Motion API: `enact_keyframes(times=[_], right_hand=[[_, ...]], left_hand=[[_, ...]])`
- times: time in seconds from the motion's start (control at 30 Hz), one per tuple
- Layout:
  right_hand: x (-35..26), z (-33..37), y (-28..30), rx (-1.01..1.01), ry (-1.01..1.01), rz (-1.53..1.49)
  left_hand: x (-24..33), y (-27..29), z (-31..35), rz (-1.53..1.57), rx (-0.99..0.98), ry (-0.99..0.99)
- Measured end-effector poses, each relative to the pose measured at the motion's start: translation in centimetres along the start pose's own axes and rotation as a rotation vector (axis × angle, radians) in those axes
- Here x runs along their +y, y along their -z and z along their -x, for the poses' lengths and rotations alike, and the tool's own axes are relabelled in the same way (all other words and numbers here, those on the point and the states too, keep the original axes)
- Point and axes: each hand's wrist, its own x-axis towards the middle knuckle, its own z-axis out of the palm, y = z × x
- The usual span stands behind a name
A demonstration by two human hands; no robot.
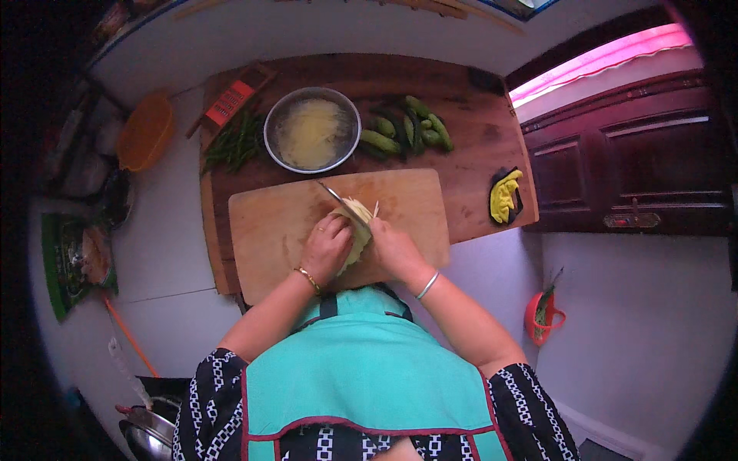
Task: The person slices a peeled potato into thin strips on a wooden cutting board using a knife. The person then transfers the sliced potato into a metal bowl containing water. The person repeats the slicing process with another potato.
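Note:
A wooden cutting board (pixel 269 223) lies in front of me. My right hand (pixel 394 247) is closed around a kitchen knife (pixel 344 203), whose blade slants up and left across the board. The curled fingers of my left hand (pixel 329 244) press down on thin pale-yellow slices (pixel 357 247), perhaps potato, just left of the blade. Cut strips (pixel 361 207) of the same pale stuff gather at the knife's far side. The knife's handle is mostly hidden in my right hand. Beyond the board, a metal bowl (pixel 355 142) holds more pale shreds, seemingly in water.
Several cucumbers (pixel 411 129) lie right of the bowl. Long green pods or peppers (pixel 234 144) lie left of it, beside a slicer with an orange panel (pixel 231 100). A yellow-and-black cloth item (pixel 503 197) sits near the table's right edge. On the floor stands a red basket (pixel 542 319).

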Motion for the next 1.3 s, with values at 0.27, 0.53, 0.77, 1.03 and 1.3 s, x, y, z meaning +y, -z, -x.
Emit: enact_keyframes(times=[0.27,0.53,0.77,1.03,1.3], right_hand=[[-3.7,1.2,2.9,0.043,-0.045,0.092],[-5.0,0.8,2.9,-0.085,-0.121,0.106],[-2.2,1.1,1.0,-0.019,-0.106,0.038],[-3.0,0.5,0.5,-0.064,-0.138,0.006],[-4.7,0.5,3.1,-0.091,-0.18,-0.045]], left_hand=[[-0.5,-0.1,-0.1,-0.036,-0.062,-0.012],[-1.0,-0.3,0.1,-0.022,-0.062,0.001],[-1.1,-0.8,0.5,-0.025,-0.053,0.008],[-1.1,-0.7,0.3,-0.017,-0.011,-0.027],[-1.0,-0.3,0.4,0.019,-0.023,0.001]])
